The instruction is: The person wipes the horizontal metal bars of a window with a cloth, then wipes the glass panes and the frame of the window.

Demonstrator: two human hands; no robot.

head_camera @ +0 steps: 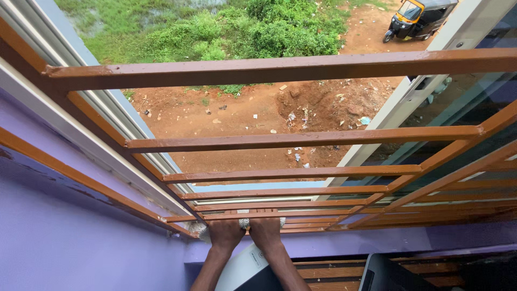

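Brown grille bars (pixel 291 141) span the open window, w/ a white object (pixel 245 267) just below the hands. Left hand (pixel 225 233) and right hand (pixel 265 231), fingers curled shut, press a whitish cloth (pixel 243 222) onto the sill's lower edge. Purple wall (pixel 81 242) adj.; dirt ground outside.

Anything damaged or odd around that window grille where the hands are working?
Yes: the brown paint is chipped on the top bar near its left end, and the purple wall is scuffed below the frame. Both hands, left and right, press a whitish cloth onto the lowest bar.
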